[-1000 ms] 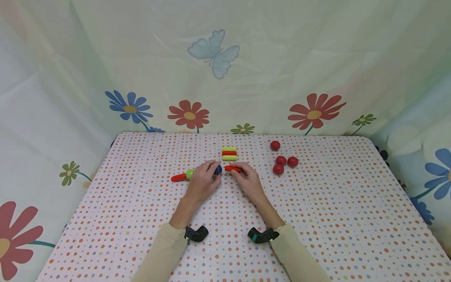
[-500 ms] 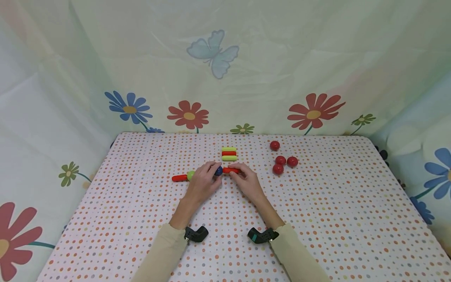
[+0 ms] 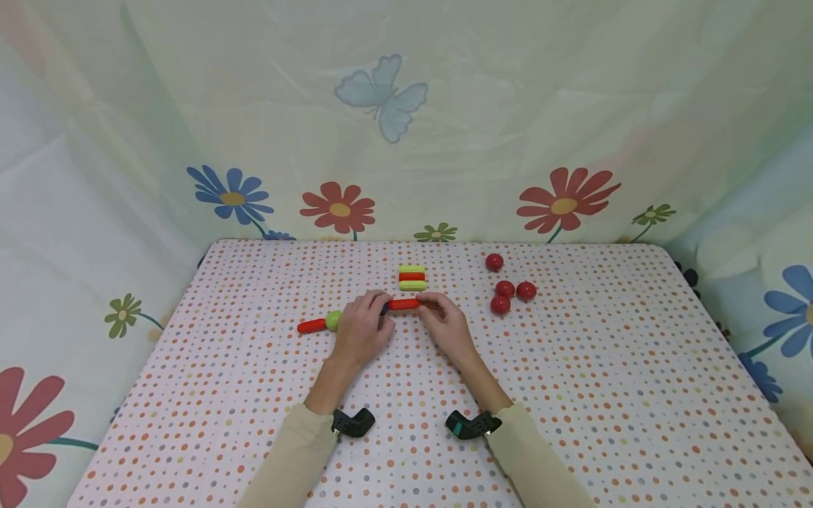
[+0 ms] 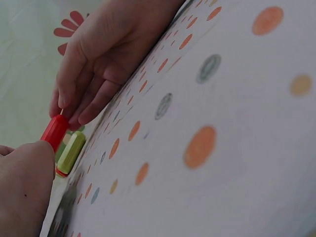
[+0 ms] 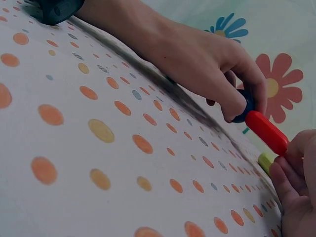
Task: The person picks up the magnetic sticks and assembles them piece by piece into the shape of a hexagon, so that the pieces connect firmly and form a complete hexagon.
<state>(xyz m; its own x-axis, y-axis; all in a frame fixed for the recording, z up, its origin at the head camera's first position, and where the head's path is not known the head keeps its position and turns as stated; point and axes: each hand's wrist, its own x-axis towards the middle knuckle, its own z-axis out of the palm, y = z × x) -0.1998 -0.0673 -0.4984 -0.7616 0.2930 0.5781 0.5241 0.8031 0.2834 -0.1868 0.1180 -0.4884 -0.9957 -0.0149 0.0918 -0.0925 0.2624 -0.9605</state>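
My left hand (image 3: 363, 326) pinches a round dark blue bead (image 5: 243, 105), mostly covered by its fingers. A long red bead (image 3: 403, 304) lies end to end against the blue one, between both hands. At its other end my right hand (image 3: 446, 326) pinches a thin pale string (image 4: 61, 111) that sticks out of the red bead. Left of my left hand, a round green bead (image 3: 333, 321) and another long red bead (image 3: 312, 326) lie in line on the table. Whatever is under the left palm is hidden.
Beyond the hands, two long yellow-green beads (image 3: 412, 286) lie parallel with a red bead (image 3: 411, 276) between them. Several round red beads (image 3: 504, 288) sit to the right. The dotted table (image 3: 571, 395) ends at a flowered cloth backdrop (image 3: 444, 162).
The long red bead has moved left from my right fingers until it meets the blue bead. My left hand and the green and red beads beside it have shifted slightly left.
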